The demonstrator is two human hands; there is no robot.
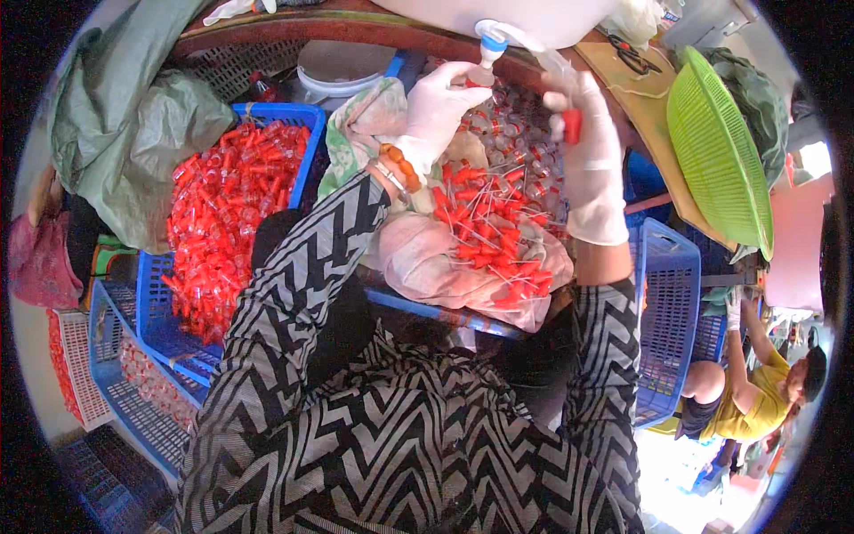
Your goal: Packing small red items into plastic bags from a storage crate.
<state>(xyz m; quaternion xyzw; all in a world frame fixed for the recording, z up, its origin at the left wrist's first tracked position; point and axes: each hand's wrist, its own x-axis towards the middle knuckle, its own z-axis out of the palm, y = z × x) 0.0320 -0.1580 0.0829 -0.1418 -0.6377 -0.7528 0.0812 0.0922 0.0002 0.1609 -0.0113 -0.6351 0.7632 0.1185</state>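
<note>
My left hand (442,105), in a white glove, is closed around a small clear bottle (480,75) under a white and blue nozzle (492,44). My right hand (583,120), also gloved, is raised to the right of the nozzle. A red cap (572,126) is gripped in its curled fingers. Beneath both hands lie many clear bottles with red bands (538,160). Closer to me, a heap of red caps with thin white stems (494,236) rests on a pinkish cloth (418,258).
On the left, a blue basket (313,120) is piled with red-capped bottles (233,205). Another blue basket (667,311) stands at right. Scissors (633,58) lie on a board beside a green plastic basket (721,151). A co-worker in yellow (752,396) sits at far right.
</note>
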